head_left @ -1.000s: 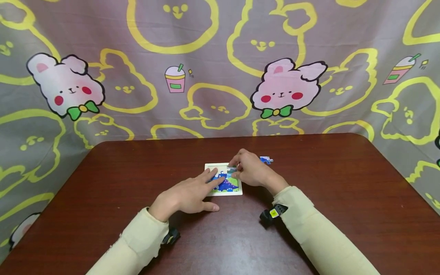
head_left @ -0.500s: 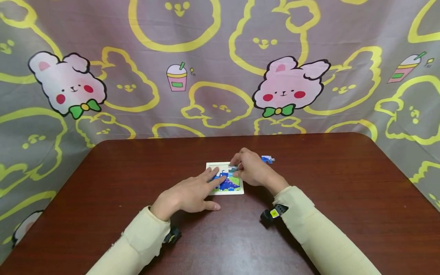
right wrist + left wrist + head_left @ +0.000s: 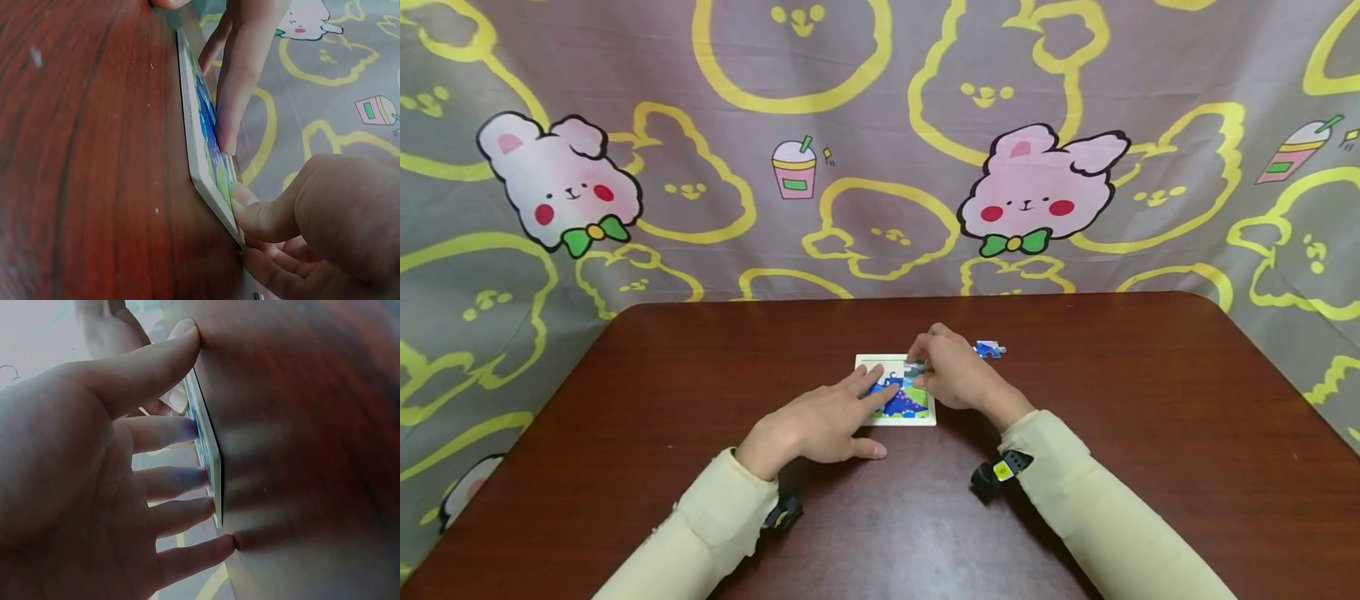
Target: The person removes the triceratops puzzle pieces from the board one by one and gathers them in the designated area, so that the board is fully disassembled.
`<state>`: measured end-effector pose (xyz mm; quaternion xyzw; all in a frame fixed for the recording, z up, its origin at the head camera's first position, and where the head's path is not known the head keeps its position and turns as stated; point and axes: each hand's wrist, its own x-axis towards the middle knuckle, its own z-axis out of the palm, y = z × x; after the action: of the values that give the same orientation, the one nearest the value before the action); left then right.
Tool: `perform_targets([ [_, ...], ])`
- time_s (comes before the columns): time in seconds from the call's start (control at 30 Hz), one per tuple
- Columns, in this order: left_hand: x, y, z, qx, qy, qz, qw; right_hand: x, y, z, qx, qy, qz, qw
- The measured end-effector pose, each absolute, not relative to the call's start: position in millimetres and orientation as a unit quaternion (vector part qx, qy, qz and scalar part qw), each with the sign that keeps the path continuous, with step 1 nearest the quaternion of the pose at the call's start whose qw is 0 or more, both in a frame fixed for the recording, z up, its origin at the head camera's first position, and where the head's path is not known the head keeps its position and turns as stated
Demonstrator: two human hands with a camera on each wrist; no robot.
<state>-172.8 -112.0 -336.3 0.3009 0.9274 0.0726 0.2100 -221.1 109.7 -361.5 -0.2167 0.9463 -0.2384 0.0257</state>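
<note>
A white-framed jigsaw puzzle [image 3: 904, 406] with a blue dinosaur picture lies flat on the table. My left hand [image 3: 823, 423] spreads over its left side, fingertips resting on the pieces and thumb out to the side on the tabletop. In the left wrist view the left fingers [image 3: 169, 481] are straight, the little finger touching the table past the frame. My right hand [image 3: 955, 371] is curled at the puzzle's upper right, thumb and forefinger pinching a grey-green puzzle piece [image 3: 914, 367] there. Its thumb [image 3: 247, 203] touches the picture; the right fingertips are partly hidden.
A loose blue-and-lilac puzzle piece [image 3: 988, 348] lies beyond the right hand. The upper left of the frame shows a pale bare backing [image 3: 891, 365]. A patterned curtain [image 3: 850, 150] hangs behind the brown table [image 3: 662, 467]. Each wrist wears a black camera.
The whole head view has shifted slightly. Both hands keep almost the same place on the puzzle, with only very small movement of the right fingers.
</note>
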Motion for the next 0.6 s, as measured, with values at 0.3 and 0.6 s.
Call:
perform_targets([
  [0.3,-172.7,-111.4,-335.8,0.298,0.928,0.07,0.213,-220.1,110.9,-360.7,-0.213,0.939,-0.268,0.019],
  [0.6,-172.5,-111.0,-335.6,0.296,0.928,0.07,0.215,-218.4,110.0,-361.5,-0.205,0.936,-0.286,0.018],
])
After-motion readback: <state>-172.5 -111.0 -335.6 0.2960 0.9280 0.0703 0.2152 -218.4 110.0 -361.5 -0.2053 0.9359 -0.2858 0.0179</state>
